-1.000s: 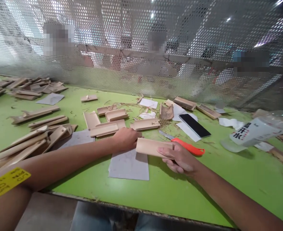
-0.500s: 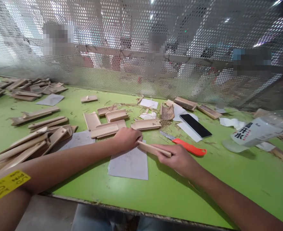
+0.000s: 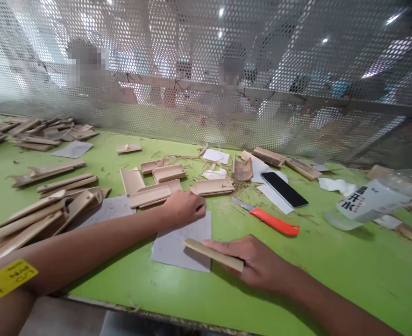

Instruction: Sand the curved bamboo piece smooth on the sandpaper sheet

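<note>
The bamboo piece (image 3: 215, 255) is in the right grip (image 3: 260, 263), narrowed on one end with the thumb along its upper side. From that grip the piece juts left and slightly away from the body, its long axis running aslant toward the left grip (image 3: 185, 208), seen nearly edge-on. Its free end reaches over the one paper sheet (image 3: 167, 254) between the two grips and falls short of the left one. The right grip is plainly the nearer. The left grip is curled into a fist on the sheet's far part; its palm is hidden, so whether it holds anything cannot be told.

Counted outward from the right grip: one orange-handled knife (image 3: 276, 221) just beyond it, one phone (image 3: 285, 189) past that, one clear cup (image 3: 367, 200) farther right. Beyond the left grip are at least five trough-shaped pieces (image 3: 169, 173); left of it, two heaps (image 3: 43, 214) of overlapping pieces lie on the green counter (image 3: 255, 310).
</note>
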Demonstrator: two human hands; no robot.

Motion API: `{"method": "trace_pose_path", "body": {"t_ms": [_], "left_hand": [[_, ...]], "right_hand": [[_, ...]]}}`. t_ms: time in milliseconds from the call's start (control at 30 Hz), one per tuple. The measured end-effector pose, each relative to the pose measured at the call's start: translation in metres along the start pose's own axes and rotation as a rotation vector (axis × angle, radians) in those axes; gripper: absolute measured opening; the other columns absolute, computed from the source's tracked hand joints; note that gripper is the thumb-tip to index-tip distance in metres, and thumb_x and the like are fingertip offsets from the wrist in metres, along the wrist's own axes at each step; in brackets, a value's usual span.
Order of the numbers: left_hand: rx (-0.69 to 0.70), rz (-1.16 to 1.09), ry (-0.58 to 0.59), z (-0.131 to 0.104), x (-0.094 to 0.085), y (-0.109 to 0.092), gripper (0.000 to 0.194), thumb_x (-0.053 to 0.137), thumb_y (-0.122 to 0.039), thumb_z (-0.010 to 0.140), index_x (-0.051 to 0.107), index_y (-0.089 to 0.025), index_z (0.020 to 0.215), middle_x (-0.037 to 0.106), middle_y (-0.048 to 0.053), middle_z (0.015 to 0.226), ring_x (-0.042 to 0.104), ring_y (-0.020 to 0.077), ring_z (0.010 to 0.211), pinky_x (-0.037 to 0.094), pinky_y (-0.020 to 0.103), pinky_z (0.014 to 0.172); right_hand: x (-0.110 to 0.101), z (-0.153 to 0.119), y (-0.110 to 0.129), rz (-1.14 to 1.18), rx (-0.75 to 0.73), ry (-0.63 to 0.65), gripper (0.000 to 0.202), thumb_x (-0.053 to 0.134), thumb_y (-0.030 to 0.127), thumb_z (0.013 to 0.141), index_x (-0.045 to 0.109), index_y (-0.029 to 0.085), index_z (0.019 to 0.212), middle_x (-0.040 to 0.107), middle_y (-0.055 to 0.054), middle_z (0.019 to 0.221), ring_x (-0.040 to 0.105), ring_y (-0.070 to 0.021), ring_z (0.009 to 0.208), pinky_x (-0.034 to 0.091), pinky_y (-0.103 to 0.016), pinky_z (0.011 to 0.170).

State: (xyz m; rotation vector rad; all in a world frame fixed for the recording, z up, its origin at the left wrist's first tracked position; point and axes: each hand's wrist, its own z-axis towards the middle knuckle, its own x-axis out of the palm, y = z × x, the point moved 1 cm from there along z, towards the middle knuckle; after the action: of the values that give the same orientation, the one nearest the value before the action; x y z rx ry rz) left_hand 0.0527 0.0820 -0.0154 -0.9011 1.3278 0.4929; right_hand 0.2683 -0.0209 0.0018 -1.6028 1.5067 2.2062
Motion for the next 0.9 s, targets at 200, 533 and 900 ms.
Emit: {"method": "trace_pose_path", "body": {"t_ms": [200, 533, 900], "left_hand": [[-0.059, 0.035, -0.016, 0.001, -0.002, -0.003, 0.029, 0.044, -0.028, 0.087, 0.059, -0.02, 0.064, 0.063, 0.003, 0.059, 0.042, 0.0146, 0.045, 0.028, 0.03, 0.049], [-0.078, 0.105, -0.071, -0.005, 0.001, -0.009, 0.041, 0.037, -0.03, 0.097, 0.066, -0.019, 0.071, 0.069, 0.005, 0.065, 0.047, 0.0152, 0.047, 0.026, 0.03, 0.051], [-0.133, 0.091, -0.118, -0.003, -0.001, -0.006, 0.042, 0.036, -0.032, 0.1, 0.065, -0.02, 0.073, 0.07, 0.005, 0.068, 0.048, 0.0151, 0.047, 0.026, 0.03, 0.05]], "right_hand": [[0.0, 0.001, 0.005, -0.123, 0.028, -0.024, 0.052, 0.048, 0.026, 0.099, 0.059, 0.026, 0.15, 0.081, -0.006, 0.115, 0.076, -0.021, 0.077, 0.054, -0.028, 0.07], [0.008, -0.003, 0.012, -0.138, -0.046, 0.018, 0.057, 0.05, 0.024, 0.097, 0.055, 0.024, 0.154, 0.082, -0.006, 0.111, 0.078, -0.0217, 0.078, 0.053, -0.028, 0.069], [0.023, -0.003, 0.017, -0.206, -0.144, 0.04, 0.064, 0.053, 0.024, 0.092, 0.052, 0.021, 0.156, 0.083, -0.004, 0.086, 0.073, -0.0208, 0.062, 0.047, -0.029, 0.059]]}}
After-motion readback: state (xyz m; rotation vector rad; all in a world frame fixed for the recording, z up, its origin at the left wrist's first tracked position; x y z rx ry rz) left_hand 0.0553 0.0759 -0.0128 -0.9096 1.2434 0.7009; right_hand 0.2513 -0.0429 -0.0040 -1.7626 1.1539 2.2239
